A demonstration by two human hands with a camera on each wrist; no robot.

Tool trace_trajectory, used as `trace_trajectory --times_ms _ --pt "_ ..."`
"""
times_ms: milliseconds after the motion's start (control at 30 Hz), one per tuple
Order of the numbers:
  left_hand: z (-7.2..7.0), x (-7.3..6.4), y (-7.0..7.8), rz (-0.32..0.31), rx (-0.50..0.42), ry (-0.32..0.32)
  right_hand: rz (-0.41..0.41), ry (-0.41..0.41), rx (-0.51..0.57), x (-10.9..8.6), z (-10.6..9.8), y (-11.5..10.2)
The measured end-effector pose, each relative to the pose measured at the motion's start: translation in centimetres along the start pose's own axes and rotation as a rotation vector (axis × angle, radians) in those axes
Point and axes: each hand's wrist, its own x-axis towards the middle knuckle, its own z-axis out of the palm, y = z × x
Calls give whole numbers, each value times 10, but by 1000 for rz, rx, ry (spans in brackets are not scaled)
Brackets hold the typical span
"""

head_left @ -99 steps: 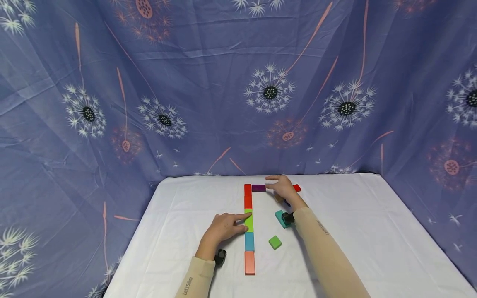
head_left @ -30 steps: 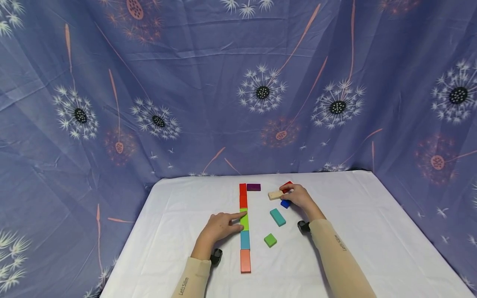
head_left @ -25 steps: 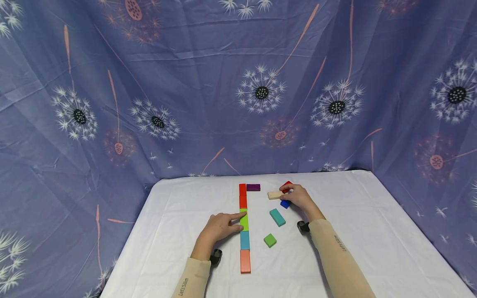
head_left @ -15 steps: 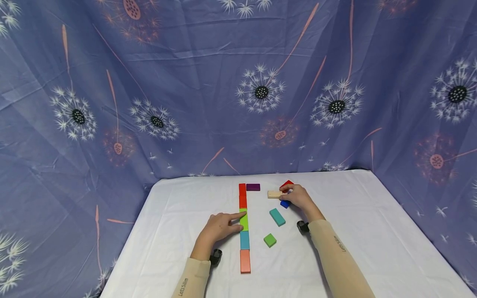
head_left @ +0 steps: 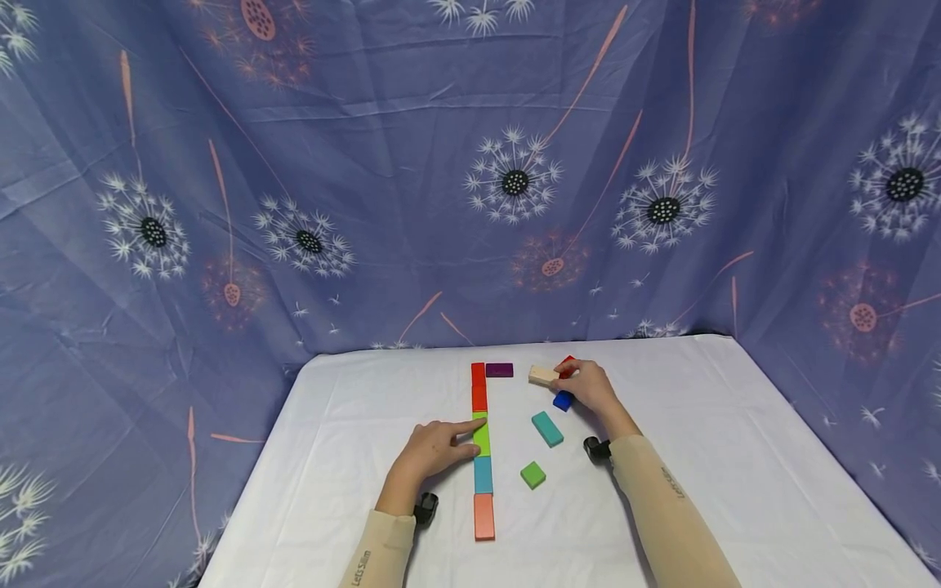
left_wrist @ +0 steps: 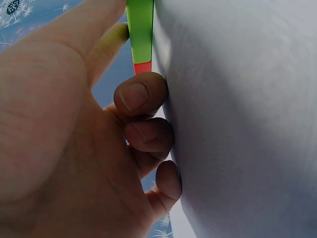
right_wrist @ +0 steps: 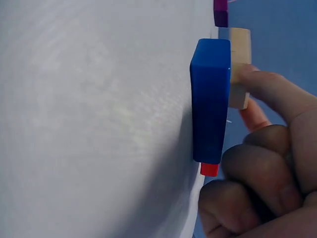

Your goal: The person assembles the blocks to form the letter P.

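My left hand (head_left: 434,445) lies beside a column of blocks. Its straight index finger and thumb touch the lime green block (head_left: 481,439), while the other fingers curl against the cloth in the left wrist view. Two red blocks (head_left: 479,398) lie beyond the lime one; a light blue block (head_left: 483,475) and a coral block (head_left: 483,517) lie nearer. At the far end sits a purple block (head_left: 500,370). My right hand (head_left: 591,385) pinches a plain wooden block (head_left: 542,375) between thumb and index finger. The block appears slightly raised above the cloth.
Close to my right hand are a blue block (head_left: 563,400) and a partly hidden red block (head_left: 567,366). A teal block (head_left: 547,429) and a green square block (head_left: 532,474) lie right of the column. Patterned cloth (head_left: 412,180) hangs behind the white table (head_left: 353,425).
My right hand has gone from beside the purple block rightward to the wooden block, pinched it, and now shifts it slightly up and away. My left hand stays at the lime block.
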Motion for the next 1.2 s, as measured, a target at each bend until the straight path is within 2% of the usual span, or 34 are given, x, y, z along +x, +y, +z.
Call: trace_trajectory --times_ms 100,367,600,1200 --pt "1 0 0 -3 -1 -4 14 5 30 2 0 -5" --pt "0 0 2 0 -6 -9 -6 10 26 7 2 -19" --pt "0 0 2 -2 -10 -11 0 -17 23 13 7 -22" --pt "-1 -1 -1 -2 -4 -10 18 -22 -152 15 14 -36"
